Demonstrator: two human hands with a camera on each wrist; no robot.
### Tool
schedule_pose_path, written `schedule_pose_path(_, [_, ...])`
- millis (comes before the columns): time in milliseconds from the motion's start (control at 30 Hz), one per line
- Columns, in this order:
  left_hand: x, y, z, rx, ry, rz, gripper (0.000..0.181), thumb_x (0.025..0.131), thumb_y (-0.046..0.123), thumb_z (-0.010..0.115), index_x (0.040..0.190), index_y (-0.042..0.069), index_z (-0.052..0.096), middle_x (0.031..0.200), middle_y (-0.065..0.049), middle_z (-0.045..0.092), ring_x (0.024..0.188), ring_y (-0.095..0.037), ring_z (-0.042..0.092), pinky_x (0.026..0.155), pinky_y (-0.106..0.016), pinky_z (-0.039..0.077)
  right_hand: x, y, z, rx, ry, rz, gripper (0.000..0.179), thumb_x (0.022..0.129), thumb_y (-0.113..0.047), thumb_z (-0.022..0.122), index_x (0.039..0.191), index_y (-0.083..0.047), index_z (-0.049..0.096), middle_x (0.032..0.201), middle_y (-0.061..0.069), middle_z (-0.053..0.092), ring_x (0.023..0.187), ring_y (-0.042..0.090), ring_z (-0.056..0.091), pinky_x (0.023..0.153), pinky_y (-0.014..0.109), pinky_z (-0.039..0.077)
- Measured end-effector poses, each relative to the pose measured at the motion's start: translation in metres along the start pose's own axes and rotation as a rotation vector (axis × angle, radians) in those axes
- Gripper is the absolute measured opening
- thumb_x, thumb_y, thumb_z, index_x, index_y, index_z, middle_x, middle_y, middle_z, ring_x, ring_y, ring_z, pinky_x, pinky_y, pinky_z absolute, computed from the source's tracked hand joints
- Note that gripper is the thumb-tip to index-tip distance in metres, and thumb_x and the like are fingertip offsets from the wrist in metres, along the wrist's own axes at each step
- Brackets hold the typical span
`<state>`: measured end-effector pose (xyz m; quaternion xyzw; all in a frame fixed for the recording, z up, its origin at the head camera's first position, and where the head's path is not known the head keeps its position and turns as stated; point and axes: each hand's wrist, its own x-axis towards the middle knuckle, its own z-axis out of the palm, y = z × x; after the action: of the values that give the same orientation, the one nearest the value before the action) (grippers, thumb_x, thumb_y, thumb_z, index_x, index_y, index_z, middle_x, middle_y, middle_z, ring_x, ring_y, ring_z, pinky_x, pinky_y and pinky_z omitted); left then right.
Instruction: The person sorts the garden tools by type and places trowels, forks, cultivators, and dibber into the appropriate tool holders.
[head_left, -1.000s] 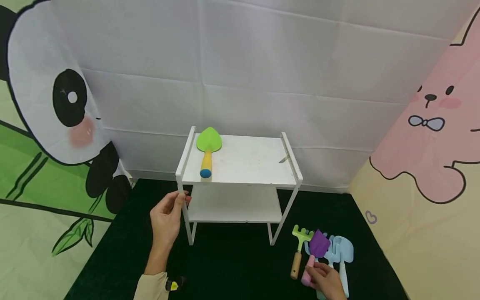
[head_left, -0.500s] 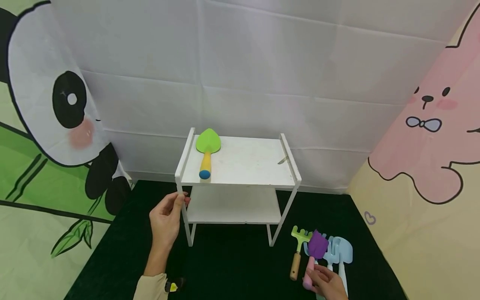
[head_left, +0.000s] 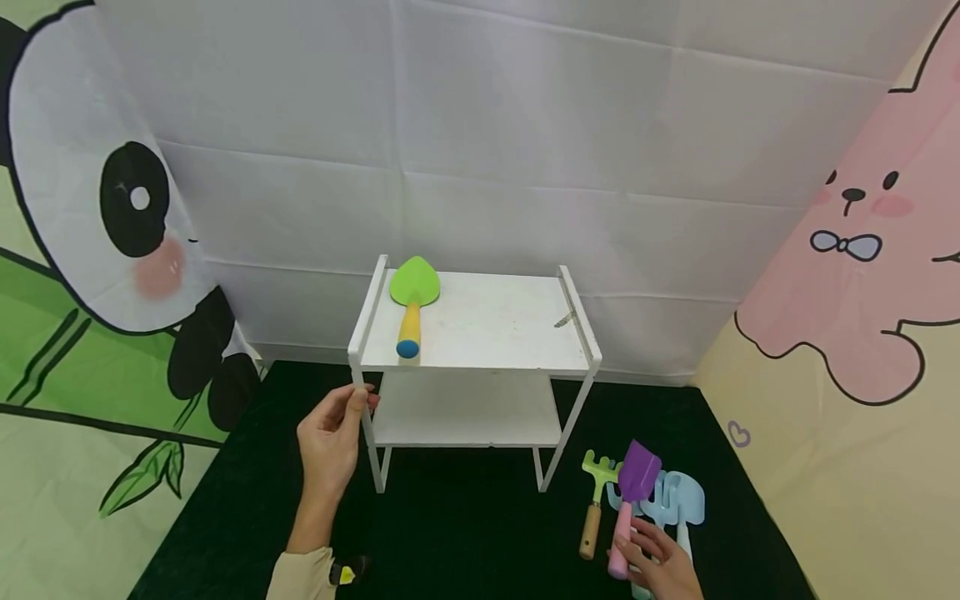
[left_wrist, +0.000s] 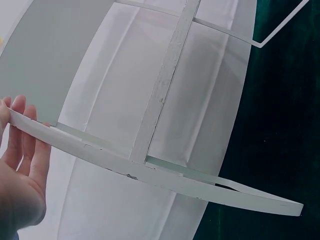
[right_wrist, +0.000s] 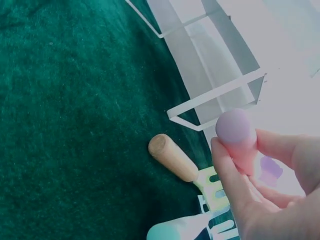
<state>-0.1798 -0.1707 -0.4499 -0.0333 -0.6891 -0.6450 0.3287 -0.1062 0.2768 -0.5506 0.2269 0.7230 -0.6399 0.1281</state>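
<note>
A toy shovel (head_left: 639,471) with a purple blade and pink handle is gripped by my right hand (head_left: 660,560), blade pointing up and away. In the right wrist view, thumb and fingers pinch its pink handle (right_wrist: 239,137). My left hand (head_left: 332,433) holds the left front leg of a small white two-tier shelf (head_left: 495,321); the left wrist view has the fingers curled round this white bar (left_wrist: 85,148). On the top tier lies a green trowel (head_left: 415,283) with a yellow, blue-tipped handle. Beside the shovel lie a green rake (head_left: 592,529) with a wooden handle and light blue tools (head_left: 686,500), partly covered.
The shelf stands on dark green cloth (head_left: 465,533), against a white fabric backdrop (head_left: 510,125). Printed side panels show a panda (head_left: 82,208) at left and a pink animal (head_left: 862,317) at right. The lower tier (head_left: 468,412) sits under the top one.
My right hand has lifted the purple-and-pink shovel slightly off the other tools and tilted its blade up. The left hand stays at the shelf leg.
</note>
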Motion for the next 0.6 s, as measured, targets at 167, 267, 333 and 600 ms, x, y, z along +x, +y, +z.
schedule_pose_path(167, [-0.001, 0.001, 0.001, 0.005, 0.005, -0.017, 0.015, 0.103, 0.005, 0.061, 0.109, -0.001, 0.074, 0.095, -0.012, 0.076, 0.088, -0.006, 0.071, 0.086, -0.016, 0.054, -0.006, -0.003, 0.003, 0.049, 0.023, -0.014, 0.090, 0.087, -0.029, 0.084, 0.152, 0.006, 0.033, 0.139, 0.033, 0.051, 0.097, 0.032, 0.073, 0.086, 0.047, 0.060])
schedule_pose_path(267, [-0.001, 0.003, 0.002, 0.019, 0.014, -0.029, 0.015, 0.103, 0.004, 0.061, 0.108, -0.004, 0.073, 0.094, -0.014, 0.076, 0.087, -0.005, 0.071, 0.086, -0.016, 0.054, -0.009, -0.006, 0.004, 0.047, 0.038, -0.027, 0.093, 0.085, -0.031, 0.086, 0.152, 0.006, 0.034, 0.141, 0.033, 0.050, 0.097, 0.031, 0.073, 0.085, 0.047, 0.060])
schedule_pose_path(333, [-0.001, 0.005, 0.003, 0.026, 0.017, -0.033, 0.015, 0.103, 0.003, 0.060, 0.108, -0.006, 0.072, 0.094, -0.016, 0.076, 0.087, -0.005, 0.071, 0.086, -0.015, 0.054, -0.011, -0.007, 0.006, 0.040, 0.056, -0.037, 0.092, 0.084, -0.031, 0.087, 0.152, 0.005, 0.036, 0.141, 0.033, 0.051, 0.097, 0.031, 0.073, 0.084, 0.047, 0.061])
schedule_pose_path(600, [-0.001, 0.002, 0.002, 0.008, 0.010, -0.029, 0.015, 0.103, 0.005, 0.061, 0.109, -0.002, 0.073, 0.095, -0.012, 0.076, 0.088, -0.006, 0.071, 0.086, -0.016, 0.054, -0.023, -0.014, 0.007, -0.014, 0.057, -0.098, 0.088, 0.086, -0.037, 0.085, 0.151, 0.002, 0.040, 0.144, 0.031, 0.050, 0.103, 0.033, 0.072, 0.084, 0.046, 0.061])
